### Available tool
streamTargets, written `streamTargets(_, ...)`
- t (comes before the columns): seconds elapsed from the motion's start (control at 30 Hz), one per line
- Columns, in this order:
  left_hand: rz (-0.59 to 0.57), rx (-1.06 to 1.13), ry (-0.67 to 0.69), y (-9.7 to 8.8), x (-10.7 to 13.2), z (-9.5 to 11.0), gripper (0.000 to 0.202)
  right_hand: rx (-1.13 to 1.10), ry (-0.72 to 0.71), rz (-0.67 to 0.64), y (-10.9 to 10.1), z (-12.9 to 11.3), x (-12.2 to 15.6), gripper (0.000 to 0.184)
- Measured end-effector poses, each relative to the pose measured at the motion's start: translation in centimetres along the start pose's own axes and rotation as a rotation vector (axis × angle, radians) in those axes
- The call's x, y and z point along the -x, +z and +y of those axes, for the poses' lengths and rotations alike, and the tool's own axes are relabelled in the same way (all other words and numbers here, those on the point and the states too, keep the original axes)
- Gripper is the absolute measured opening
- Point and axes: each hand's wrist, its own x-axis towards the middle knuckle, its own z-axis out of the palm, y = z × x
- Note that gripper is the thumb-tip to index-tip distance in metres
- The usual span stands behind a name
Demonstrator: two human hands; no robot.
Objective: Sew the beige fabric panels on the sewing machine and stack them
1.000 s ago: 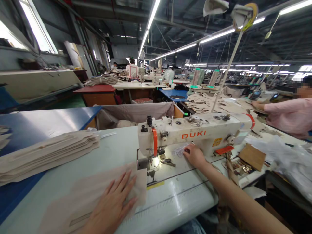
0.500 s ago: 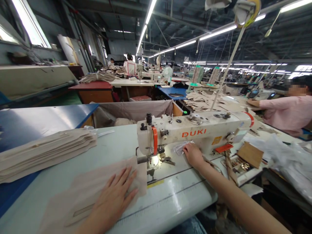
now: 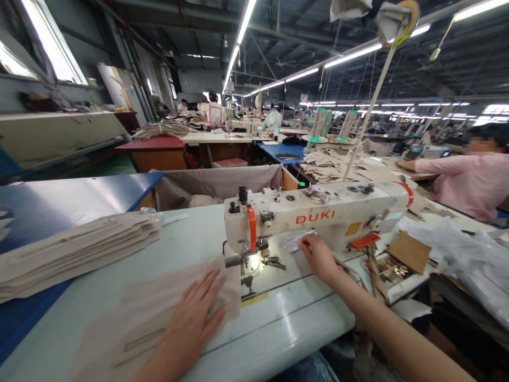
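My left hand [image 3: 194,313] lies flat with its fingers stretched on a beige fabric piece [image 3: 155,297], which has a narrow rectangular marking or slit near its front. The fabric's right edge reaches close to the needle area of a white sewing machine [image 3: 290,217] lettered DUKI. Under the machine's arm, my right hand [image 3: 318,257] has its fingers closed at the edge of a small crumpled white bundle [image 3: 293,241]. That bundle looks thin, like labels or film; the fingertips are partly hidden. A lit needle plate [image 3: 251,262] sits between both hands.
A stack of beige fabric pieces [image 3: 79,249] lies at the left. On the right are a parts tray [image 3: 397,273], a brown card [image 3: 409,252] and clear plastic bags [image 3: 473,265]. A co-worker in a pink top [image 3: 469,180] sits beyond. A cloth-lined bin [image 3: 222,178] stands behind the machine.
The view has shifted slightly. My left hand stays flat on the fabric, and my right hand remains at the white bundle with its fingers drawn a little closer together.
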Motion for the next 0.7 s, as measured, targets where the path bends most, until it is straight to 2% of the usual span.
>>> streamTargets(0.07, 0.009, 0.266, -0.122, -0.1, -0.4, 2.2, 0.050, -0.068, -0.050, -0.007, 0.0, -2.0, 1.4, 0.014)
streamTargets(0.2, -0.143, 0.996, -0.442, 0.4, -1.6, 6.8, 0.057, -0.296, -0.184, -0.048, 1.6, -7.9, 5.1, 0.013)
streamTargets(0.27, -0.166, 1.238, -0.552, 0.5, -1.8, 7.8, 0.057, -0.357, -0.197, -0.075, 2.6, -10.5, 6.6, 0.013)
streamTargets(0.3, -0.153, 1.289, -0.599, 0.5, -1.7, 7.8, 0.056, -0.390, -0.191, -0.081, 3.1, -11.4, 7.2, 0.014)
streamTargets(0.4, -0.118, 1.258, -0.694, -0.2, -0.8, 6.5, 0.051, -0.530, -0.145, -0.092, 4.1, -12.3, 7.8, 0.012)
streamTargets(0.47, -0.133, 1.170, -0.725, -0.9, -0.2, 5.1, 0.051, -0.647, -0.053, -0.102, 4.5, -11.8, 7.6, 0.011)
streamTargets(0.5, -0.147, 1.124, -0.733, -1.3, 0.1, 4.6, 0.051, -0.716, 0.011, -0.126, 4.8, -11.5, 7.4, 0.016)
streamTargets(0.57, -0.164, 1.058, -0.738, -2.0, 0.1, 3.9, 0.051, -0.870, 0.142, -0.236, 5.3, -10.9, 6.9, 0.024)
streamTargets(0.7, -0.166, 1.025, -0.732, -2.6, -0.8, 3.5, 0.048, -1.113, 0.311, -0.544, 6.2, -10.6, 5.8, 0.026)
